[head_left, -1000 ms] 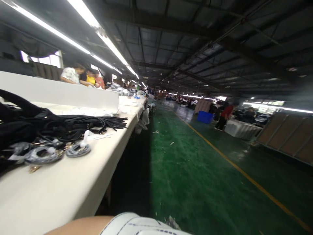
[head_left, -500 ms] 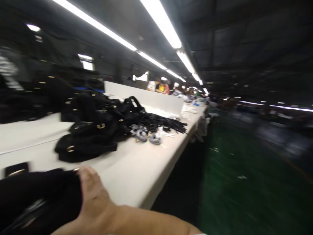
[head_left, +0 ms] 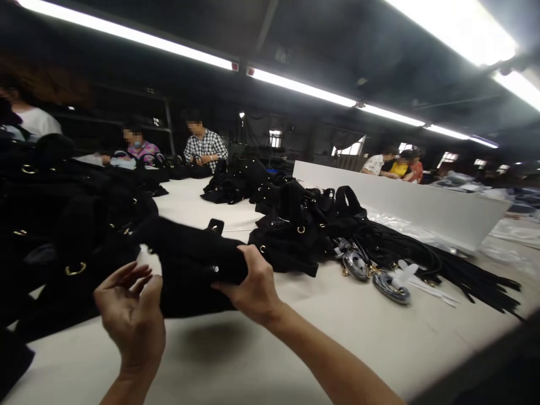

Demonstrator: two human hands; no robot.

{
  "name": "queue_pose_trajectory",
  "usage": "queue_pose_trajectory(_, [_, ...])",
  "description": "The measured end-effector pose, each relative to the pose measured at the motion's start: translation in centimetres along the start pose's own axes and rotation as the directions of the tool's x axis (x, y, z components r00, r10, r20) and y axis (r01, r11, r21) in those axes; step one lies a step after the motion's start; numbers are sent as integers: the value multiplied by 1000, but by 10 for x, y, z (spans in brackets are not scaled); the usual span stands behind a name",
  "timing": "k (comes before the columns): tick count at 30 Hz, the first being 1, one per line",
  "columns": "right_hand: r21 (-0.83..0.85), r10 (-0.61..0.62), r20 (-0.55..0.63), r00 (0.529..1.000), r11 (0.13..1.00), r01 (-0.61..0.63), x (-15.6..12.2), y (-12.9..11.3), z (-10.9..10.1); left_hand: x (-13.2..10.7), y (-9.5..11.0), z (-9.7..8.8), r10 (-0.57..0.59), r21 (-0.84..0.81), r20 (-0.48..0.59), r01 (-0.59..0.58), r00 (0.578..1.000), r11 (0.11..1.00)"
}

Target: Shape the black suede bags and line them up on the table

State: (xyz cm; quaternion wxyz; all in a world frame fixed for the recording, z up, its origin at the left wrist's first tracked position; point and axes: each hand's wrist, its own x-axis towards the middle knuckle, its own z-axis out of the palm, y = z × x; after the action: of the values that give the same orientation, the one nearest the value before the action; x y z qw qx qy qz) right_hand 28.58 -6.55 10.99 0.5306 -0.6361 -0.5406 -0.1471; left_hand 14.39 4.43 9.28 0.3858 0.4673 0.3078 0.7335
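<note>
A black fabric bag [head_left: 189,264] with a small tab and a metal snap is held up just over the white tabletop. My right hand [head_left: 257,287] grips its right end, thumb in front and fingers folded over the edge. At the bag's left end my left hand [head_left: 133,320] is closed, fingers curled, with a small white piece [head_left: 149,261] pinched at the thumb. Whether that piece is paper or soft film I cannot tell. Behind the bag lies a heap of black bags [head_left: 291,225] with gold-coloured rings.
More black bags [head_left: 76,236] are piled at the left. To the right lie coiled straps in clear wrap [head_left: 392,287] and a bundle of long black straps [head_left: 468,275]. A low white partition [head_left: 405,197] stands behind them. Several people, one in a checked shirt [head_left: 206,147], work across the table.
The view has swung left, away from the green aisle, onto the table and the people behind it. My left hand now shows, with the white piece; my right hand still grips black fabric.
</note>
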Motion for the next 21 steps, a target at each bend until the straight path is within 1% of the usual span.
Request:
queue_pose_trajectory(1, [-46, -6, -31, 999, 999, 4, 18, 6, 7, 1, 0, 1, 11, -28, -34, -12, 999, 1000])
queue_pose_trajectory(2, [-105, -4, -62, 998, 994, -3, 36, 14, 15, 1, -2, 1, 17, -23, -60, -19, 998, 1000])
queue_pose_trajectory(3, [-175, 6, -88, 996, 984, -22, 53, 23, 25, 1, -4, 0, 12, 2, -64, -12, 998, 1000])
queue_pose_trajectory(4, [-251, 25, -101, 995, 967, -50, 67, 34, 36, 0, -7, 0, -1, 36, -40, 3, 999, 999])
queue_pose_trajectory(5, [-338, 63, -89, 994, 937, -89, 79, 47, 48, -3, -11, 0, -19, 77, 8, 18, 1000, 997])
queue_pose_trajectory(7, [-501, 187, -24, 982, 848, -174, 96, 73, 73, -9, -18, -1, -36, 171, 126, 14, 991, 985])
queue_pose_trajectory(8, [-562, 255, 11, 967, 801, -205, 101, 87, 84, -12, -21, -2, -32, 211, 181, -7, 983, 978])
queue_pose_trajectory(10, [-625, 349, 53, 936, 742, -242, 110, 111, 101, -18, -25, -3, -8, 269, 267, -67, 964, 961])
queue_pose_trajectory(11, [-634, 370, 51, 928, 730, -256, 115, 120, 105, -19, -25, -3, 6, 290, 290, -93, 957, 952])
queue_pose_trajectory(13, [-643, 395, 17, 918, 707, -293, 122, 134, 108, -20, -24, -3, 21, 322, 303, -123, 953, 939])
queue_pose_trajectory(15, [-658, 428, -23, 904, 674, -336, 126, 140, 106, -19, -20, -3, 24, 340, 287, -125, 958, 932])
queue_pose_trajectory(17, [-676, 442, -31, 896, 651, -345, 121, 138, 103, -18, -15, -2, 10, 351, 265, -107, 964, 930])
queue_pose_trajectory(19, [-698, 427, 8, 904, 650, -301, 108, 132, 103, -18, -11, -1, -19, 364, 254, -78, 967, 928])
queue_pose_trajectory(21, [-709, 389, 87, 917, 670, -217, 94, 123, 107, -19, -12, -2, -19, 379, 251, -80, 968, 922])
